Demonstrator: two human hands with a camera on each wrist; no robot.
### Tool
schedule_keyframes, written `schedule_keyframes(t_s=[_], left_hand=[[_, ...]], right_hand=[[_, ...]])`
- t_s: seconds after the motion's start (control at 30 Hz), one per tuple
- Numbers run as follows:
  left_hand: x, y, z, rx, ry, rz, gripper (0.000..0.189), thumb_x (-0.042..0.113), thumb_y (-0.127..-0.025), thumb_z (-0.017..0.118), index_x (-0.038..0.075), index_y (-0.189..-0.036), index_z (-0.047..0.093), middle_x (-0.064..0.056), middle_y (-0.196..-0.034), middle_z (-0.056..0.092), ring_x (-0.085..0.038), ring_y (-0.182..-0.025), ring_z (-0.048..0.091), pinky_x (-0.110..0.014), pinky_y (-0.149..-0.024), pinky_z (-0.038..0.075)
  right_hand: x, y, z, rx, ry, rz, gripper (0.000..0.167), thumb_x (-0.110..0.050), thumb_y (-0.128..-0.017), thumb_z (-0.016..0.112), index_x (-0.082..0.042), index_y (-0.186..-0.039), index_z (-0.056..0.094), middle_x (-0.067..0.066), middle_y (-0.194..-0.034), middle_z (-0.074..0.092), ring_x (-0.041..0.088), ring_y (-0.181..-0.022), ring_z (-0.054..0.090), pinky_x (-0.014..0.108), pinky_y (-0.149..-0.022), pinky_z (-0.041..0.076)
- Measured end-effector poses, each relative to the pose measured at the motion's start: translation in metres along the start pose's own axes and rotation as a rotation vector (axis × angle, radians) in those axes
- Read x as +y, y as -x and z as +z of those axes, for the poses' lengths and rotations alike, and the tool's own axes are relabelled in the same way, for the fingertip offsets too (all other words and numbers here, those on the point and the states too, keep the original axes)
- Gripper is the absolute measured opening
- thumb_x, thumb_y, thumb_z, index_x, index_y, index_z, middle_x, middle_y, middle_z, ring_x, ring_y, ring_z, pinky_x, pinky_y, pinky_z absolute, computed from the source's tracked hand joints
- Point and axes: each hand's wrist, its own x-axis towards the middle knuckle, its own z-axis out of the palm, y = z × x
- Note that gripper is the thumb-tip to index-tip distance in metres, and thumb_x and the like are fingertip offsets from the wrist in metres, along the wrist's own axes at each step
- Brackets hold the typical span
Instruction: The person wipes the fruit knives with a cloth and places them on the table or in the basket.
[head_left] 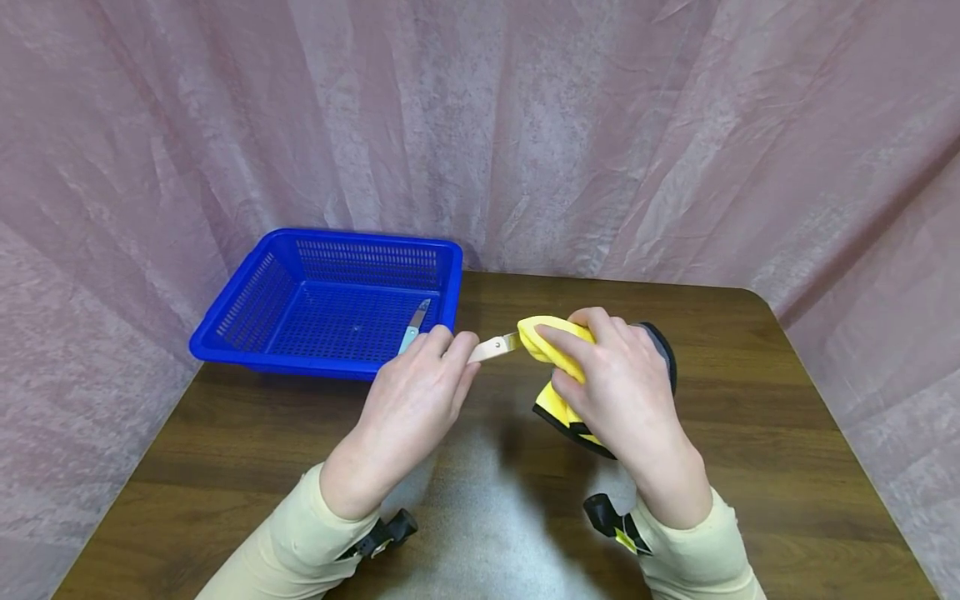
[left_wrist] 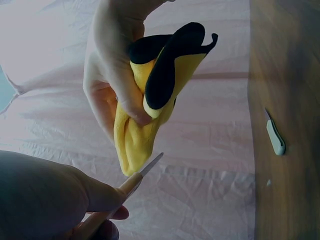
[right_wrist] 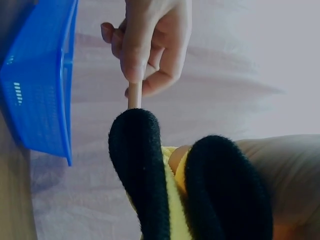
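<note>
My left hand (head_left: pixel 412 392) grips a small knife (head_left: pixel 491 349) by its cream handle, the blade end pointing right. A yellow cloth (head_left: pixel 551 408) with black edging is bunched in my right hand (head_left: pixel 633 392), thumb and fingers pinching it. In the head view the cloth covers most of the blade. From the left wrist, the bare blade tip (left_wrist: pixel 154 162) shows beside the cloth's lower fold. The cloth's dark edging (right_wrist: pixel 137 165) fills the front of the right wrist view and hides the blade there.
A blue plastic basket (head_left: pixel 322 364) stands at the back left of the wooden table (head_left: pixel 750 467). Inside it lies a knife (head_left: pixel 417 319) with a light blue handle, partly behind my left hand. In the left wrist view, another knife (left_wrist: pixel 276 137) with a pale green handle lies on the table.
</note>
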Motion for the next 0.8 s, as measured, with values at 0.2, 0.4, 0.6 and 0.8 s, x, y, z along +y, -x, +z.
schedule_keyframes(t_s=[0.2, 0.4, 0.6, 0.8], left_hand=[[0.0007, -0.0003, -0.0004, -0.005, -0.006, 0.006, 0.021, 0.018, -0.104, 0.079, 0.008, -0.111, 0.063, -0.005, -0.088, 0.056, -0.026, -0.07, 0.057, -0.038, -0.052, 0.049], [0.0013, 0.0003, -0.0001, -0.012, -0.013, 0.013, 0.021, 0.018, -0.104, 0.08, 0.007, -0.111, 0.063, -0.005, -0.089, 0.056, -0.026, -0.07, 0.056, -0.037, -0.052, 0.048], [0.0016, 0.0003, -0.0001, -0.019, -0.016, 0.017, 0.021, 0.019, -0.104, 0.08, 0.007, -0.111, 0.064, -0.005, -0.09, 0.057, -0.026, -0.071, 0.057, -0.036, -0.052, 0.048], [0.002, -0.0001, 0.0001, -0.016, -0.014, 0.018, 0.021, 0.019, -0.103, 0.08, 0.008, -0.11, 0.064, -0.005, -0.09, 0.057, -0.027, -0.071, 0.058, -0.038, -0.053, 0.049]], right_hand=[[-0.0039, -0.0008, 0.0035, 0.029, 0.007, -0.054, 0.055, -0.004, -0.081, 0.089, -0.022, -0.132, 0.082, 0.014, -0.121, 0.069, 0.038, -0.098, 0.068, 0.052, -0.086, 0.052], [-0.0064, -0.0009, 0.0055, 0.015, 0.005, -0.061, 0.054, -0.004, -0.082, 0.089, -0.022, -0.132, 0.082, 0.013, -0.121, 0.069, 0.037, -0.098, 0.068, 0.051, -0.085, 0.051], [-0.0065, -0.0009, 0.0063, 0.017, 0.004, -0.066, 0.053, -0.004, -0.082, 0.089, -0.022, -0.132, 0.082, 0.014, -0.12, 0.069, 0.036, -0.096, 0.068, 0.05, -0.084, 0.051], [-0.0072, -0.0009, 0.0068, -0.004, 0.006, -0.059, 0.052, -0.005, -0.082, 0.088, -0.021, -0.132, 0.082, 0.013, -0.12, 0.069, 0.036, -0.096, 0.067, 0.05, -0.084, 0.05]])
